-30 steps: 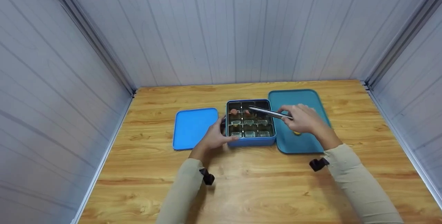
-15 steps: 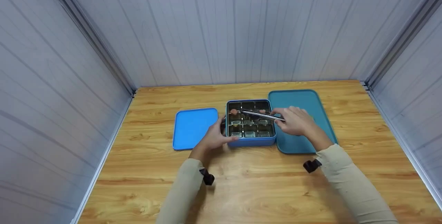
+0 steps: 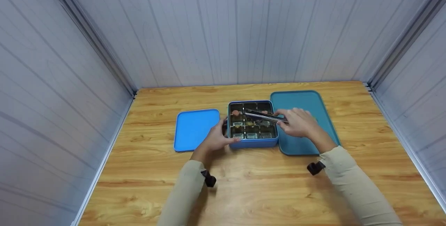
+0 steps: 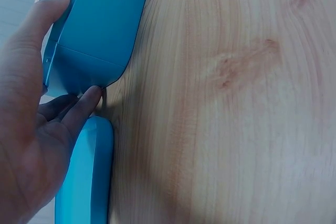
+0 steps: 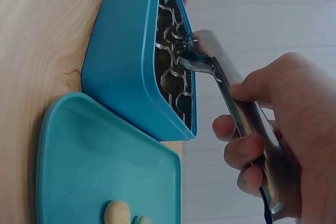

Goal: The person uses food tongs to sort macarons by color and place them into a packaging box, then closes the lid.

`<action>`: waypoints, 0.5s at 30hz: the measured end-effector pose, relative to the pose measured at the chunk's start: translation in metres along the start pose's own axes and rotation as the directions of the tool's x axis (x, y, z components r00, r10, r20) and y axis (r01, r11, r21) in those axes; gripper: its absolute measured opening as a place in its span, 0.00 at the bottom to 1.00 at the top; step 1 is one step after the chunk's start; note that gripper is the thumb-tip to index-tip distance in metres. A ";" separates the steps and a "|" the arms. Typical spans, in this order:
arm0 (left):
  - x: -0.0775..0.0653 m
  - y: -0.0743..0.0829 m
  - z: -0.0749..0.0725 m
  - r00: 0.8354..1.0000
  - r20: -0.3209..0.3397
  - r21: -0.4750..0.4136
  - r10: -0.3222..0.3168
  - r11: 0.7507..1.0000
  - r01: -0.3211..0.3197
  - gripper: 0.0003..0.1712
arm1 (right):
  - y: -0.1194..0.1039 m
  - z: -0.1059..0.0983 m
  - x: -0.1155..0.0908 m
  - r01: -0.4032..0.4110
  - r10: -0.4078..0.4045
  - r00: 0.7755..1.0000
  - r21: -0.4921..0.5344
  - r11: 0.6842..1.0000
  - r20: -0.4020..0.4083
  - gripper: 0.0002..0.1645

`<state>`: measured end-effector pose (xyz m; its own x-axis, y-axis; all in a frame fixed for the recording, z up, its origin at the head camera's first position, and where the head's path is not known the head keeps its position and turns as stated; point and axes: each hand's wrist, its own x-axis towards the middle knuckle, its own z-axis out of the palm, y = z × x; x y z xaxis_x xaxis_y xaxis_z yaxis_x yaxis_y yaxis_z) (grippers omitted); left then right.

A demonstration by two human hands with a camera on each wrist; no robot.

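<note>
My left hand (image 3: 216, 137) holds the near left corner of a blue box (image 3: 254, 143), thumb over its front rim and fingers along the left side. A dark divider insert splits the box into several compartments. My right hand (image 3: 296, 122) grips metal tongs (image 5: 254, 124), which reach over the box from the right with their tips spread slightly apart. Below the tongs, a small yellow piece (image 3: 250, 123) shows in the middle compartment. A round pinkish piece (image 3: 236, 113) sits in the far left compartment, and another (image 3: 264, 112) shows farther right.
A teal tray (image 3: 299, 97) stands against the box's right side, bearing a round beige macaron-like piece (image 5: 116, 213) and a pale green one (image 5: 142, 220). Left of the box lies a flat blue lid (image 3: 195, 128). Pale panel walls enclose the wooden table (image 3: 258, 187).
My right hand has carried the tongs left from over the tray side to the middle of the box. Their arms have spread, and a yellow piece now shows there. My left hand stays put.
</note>
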<state>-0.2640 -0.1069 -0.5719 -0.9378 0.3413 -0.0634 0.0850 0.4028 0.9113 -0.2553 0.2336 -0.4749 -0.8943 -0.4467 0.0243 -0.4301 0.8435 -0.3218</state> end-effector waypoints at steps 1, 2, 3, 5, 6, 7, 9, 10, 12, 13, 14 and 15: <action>0.000 0.000 0.000 1.000 0.001 0.001 -0.001 1.000 0.001 0.64 | 0.000 0.000 0.000 -0.003 0.003 1.000 0.000 1.000 0.001 0.22; 0.000 0.001 -0.001 1.000 0.003 0.000 -0.001 1.000 0.001 0.64 | 0.000 0.000 -0.001 -0.006 0.006 1.000 -0.001 1.000 0.003 0.22; 0.000 0.001 -0.001 1.000 0.003 0.001 0.001 1.000 -0.001 0.64 | -0.001 -0.001 -0.001 -0.009 0.009 1.000 -0.001 1.000 0.005 0.23; 0.000 0.001 -0.001 1.000 0.002 0.001 0.007 1.000 -0.007 0.64 | 0.000 0.000 -0.002 -0.016 0.016 1.000 0.005 1.000 0.009 0.24; 0.000 0.001 0.000 1.000 0.000 0.002 0.008 1.000 -0.008 0.64 | 0.000 0.000 -0.002 -0.020 0.020 1.000 0.007 1.000 0.010 0.25; 0.000 0.001 0.000 1.000 -0.002 0.002 0.009 1.000 -0.009 0.64 | 0.000 0.000 -0.003 -0.024 0.023 1.000 0.011 1.000 0.012 0.25; 0.000 0.001 0.000 1.000 -0.006 0.004 0.009 1.000 -0.009 0.65 | 0.001 0.000 -0.003 -0.029 0.029 1.000 0.017 0.999 0.009 0.26; 0.000 0.001 0.000 1.000 -0.007 0.003 0.009 1.000 -0.009 0.65 | 0.002 0.000 -0.003 -0.032 0.032 0.999 0.021 0.999 0.007 0.26; 0.000 0.001 0.000 1.000 -0.004 -0.004 0.006 1.000 -0.006 0.65 | 0.004 0.001 -0.004 -0.034 0.034 0.999 0.027 0.999 -0.001 0.26; 0.000 0.000 0.000 1.000 -0.002 -0.009 0.009 1.000 -0.009 0.65 | 0.005 0.001 -0.005 -0.034 0.034 0.999 0.032 0.999 -0.005 0.26; 0.000 0.000 -0.001 1.000 0.000 -0.011 0.012 1.000 -0.012 0.65 | 0.006 0.001 -0.005 -0.034 0.034 0.999 0.036 0.999 -0.009 0.26; 0.000 0.000 -0.001 1.000 0.001 -0.008 0.013 1.000 -0.013 0.65 | 0.007 0.001 -0.006 -0.035 0.036 0.999 0.042 0.999 -0.012 0.26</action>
<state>-0.2645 -0.1073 -0.5718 -0.9362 0.3476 -0.0517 0.0948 0.3913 0.9154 -0.2527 0.2421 -0.4785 -0.9106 -0.4125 0.0245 -0.3928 0.8456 -0.3615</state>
